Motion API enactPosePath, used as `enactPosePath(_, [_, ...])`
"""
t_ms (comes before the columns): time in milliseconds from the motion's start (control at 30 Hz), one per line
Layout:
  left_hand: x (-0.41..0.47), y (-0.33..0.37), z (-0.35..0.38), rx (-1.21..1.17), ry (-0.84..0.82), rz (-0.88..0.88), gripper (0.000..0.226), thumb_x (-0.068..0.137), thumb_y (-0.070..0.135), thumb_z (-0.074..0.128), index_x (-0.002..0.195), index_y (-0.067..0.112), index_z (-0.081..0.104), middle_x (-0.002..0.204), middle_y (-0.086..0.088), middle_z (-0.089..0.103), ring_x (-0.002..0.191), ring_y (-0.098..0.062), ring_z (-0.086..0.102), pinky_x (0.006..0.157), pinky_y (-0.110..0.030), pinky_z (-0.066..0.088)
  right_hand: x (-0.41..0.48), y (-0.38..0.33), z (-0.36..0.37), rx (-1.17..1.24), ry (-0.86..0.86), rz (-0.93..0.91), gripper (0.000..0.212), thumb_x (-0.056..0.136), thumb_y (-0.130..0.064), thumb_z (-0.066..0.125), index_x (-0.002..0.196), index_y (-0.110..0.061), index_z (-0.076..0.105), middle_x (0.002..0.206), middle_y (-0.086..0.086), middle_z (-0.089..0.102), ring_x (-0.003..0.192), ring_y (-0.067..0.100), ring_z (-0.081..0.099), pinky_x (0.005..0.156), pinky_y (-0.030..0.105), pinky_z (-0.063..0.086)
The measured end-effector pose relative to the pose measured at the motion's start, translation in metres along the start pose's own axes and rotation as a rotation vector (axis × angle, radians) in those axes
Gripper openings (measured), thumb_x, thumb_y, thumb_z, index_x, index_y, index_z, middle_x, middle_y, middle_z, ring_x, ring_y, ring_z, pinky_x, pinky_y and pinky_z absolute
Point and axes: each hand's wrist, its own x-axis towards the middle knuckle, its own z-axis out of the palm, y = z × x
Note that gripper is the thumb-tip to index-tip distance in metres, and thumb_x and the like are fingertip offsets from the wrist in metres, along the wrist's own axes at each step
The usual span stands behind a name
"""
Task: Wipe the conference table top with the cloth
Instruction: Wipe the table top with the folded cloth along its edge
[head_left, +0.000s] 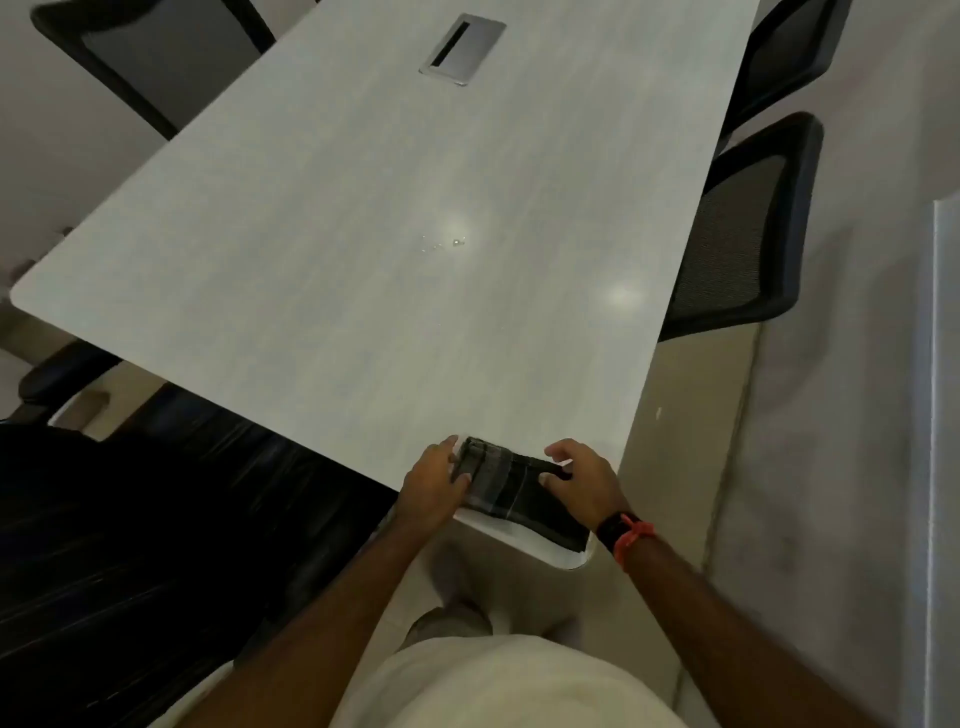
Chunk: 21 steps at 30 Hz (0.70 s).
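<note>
Dark folded cloth (519, 493), soft plaid with pale stripes, flat at the near right corner of the conference table top (363, 260), just inside the rounded edge. Left hand (436, 486) at its left end, fingers laid fairly straight over the fabric, pressing rather than gripping. Right hand (582, 478) at its right end, fingers bent, tips on the far edge; impossible to tell whether pinching or only touching. Wiping apparently not yet under way: a scatter of water droplets (441, 243) at mid-table, well apart from the cloth, and nearly the whole pale, smooth, faintly grained laminate left to cover. At the far end, a rectangular metal cable hatch (462, 49); along the right side, black mesh-backed chairs (737, 234); on the right wrist, a black-and-orange band (623, 532).
</note>
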Motion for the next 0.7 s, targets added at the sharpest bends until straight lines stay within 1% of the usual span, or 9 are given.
enactPosePath(100, [0.006,-0.002,-0.005,0.021,-0.026,0.036,0.057,0.092,0.022,0.064,0.146,0.027,0.044,0.126,0.0,0.054,0.115,-0.017,0.056,0.092,-0.024,0.04,0.004,-0.009,0.007,-0.078,-0.004,0.02,0.034,0.093,-0.021,0.071,0.126,-0.019,0.06,0.126,0.001,0.062,0.11,0.018,0.059,0.097,0.033,0.05])
enactPosePath(167, [0.01,-0.003,-0.005,0.048,-0.039,0.077,0.048,0.092,0.021,0.063,0.138,0.029,0.05,0.125,0.001,0.056,0.113,-0.017,0.057,0.089,-0.021,0.038,0.006,-0.014,0.012,-0.13,-0.001,0.024,0.034,0.093,-0.023,0.071,0.125,-0.02,0.061,0.126,0.002,0.063,0.112,0.019,0.059,0.099,0.035,0.051])
enactPosePath(233, [0.013,-0.003,-0.006,0.067,-0.032,0.119,0.037,0.091,0.019,0.063,0.126,0.027,0.058,0.122,0.002,0.057,0.109,-0.015,0.058,0.086,-0.019,0.038,0.009,-0.02,0.017,-0.167,0.0,0.009,0.033,0.093,-0.023,0.071,0.125,-0.019,0.061,0.126,0.002,0.063,0.113,0.02,0.058,0.099,0.035,0.05])
enactPosePath(333, [0.019,-0.004,-0.009,0.111,-0.004,0.181,0.022,0.089,0.02,0.066,0.11,0.024,0.065,0.115,0.002,0.059,0.104,-0.015,0.056,0.08,-0.022,0.042,0.014,-0.03,0.024,-0.191,-0.005,-0.009,0.034,0.092,-0.023,0.071,0.125,-0.019,0.062,0.126,0.003,0.063,0.114,0.02,0.058,0.098,0.032,0.048])
enactPosePath(400, [0.022,-0.003,-0.011,0.15,0.017,0.226,0.018,0.088,0.022,0.068,0.107,0.023,0.068,0.115,0.003,0.059,0.108,-0.016,0.051,0.082,-0.025,0.045,0.016,-0.034,0.027,-0.195,-0.002,-0.014,0.034,0.092,-0.022,0.071,0.124,-0.019,0.062,0.125,0.003,0.064,0.114,0.02,0.058,0.099,0.032,0.048])
enactPosePath(467, [0.023,-0.004,-0.013,0.165,0.01,0.266,0.017,0.089,0.024,0.067,0.106,0.022,0.069,0.114,0.003,0.062,0.109,-0.017,0.05,0.085,-0.027,0.047,0.016,-0.037,0.029,-0.207,0.005,-0.01,0.033,0.092,-0.022,0.071,0.124,-0.019,0.062,0.125,0.003,0.063,0.114,0.02,0.058,0.1,0.033,0.048])
enactPosePath(533, [0.024,-0.007,-0.015,0.119,-0.021,0.285,0.016,0.09,0.023,0.065,0.106,0.021,0.067,0.108,0.002,0.067,0.105,-0.017,0.056,0.086,-0.031,0.05,0.015,-0.039,0.03,-0.223,0.004,-0.004,0.033,0.093,-0.021,0.071,0.125,-0.019,0.062,0.125,0.003,0.063,0.116,0.021,0.056,0.103,0.035,0.047])
enactPosePath(600, [0.022,-0.009,-0.017,0.046,-0.058,0.29,0.014,0.094,0.022,0.06,0.108,0.022,0.059,0.101,0.002,0.067,0.094,-0.015,0.061,0.082,-0.034,0.054,0.013,-0.042,0.033,-0.249,0.006,-0.013,0.031,0.093,-0.021,0.07,0.124,-0.02,0.063,0.124,0.002,0.063,0.115,0.02,0.055,0.103,0.035,0.047])
enactPosePath(700, [0.018,-0.008,-0.024,-0.091,-0.092,0.275,0.02,0.098,0.023,0.057,0.111,0.027,0.043,0.095,0.003,0.065,0.083,-0.01,0.065,0.076,-0.03,0.059,0.009,-0.049,0.039,-0.291,0.004,-0.049,0.03,0.093,-0.023,0.07,0.122,-0.023,0.063,0.12,0.0,0.063,0.114,0.02,0.053,0.104,0.036,0.047])
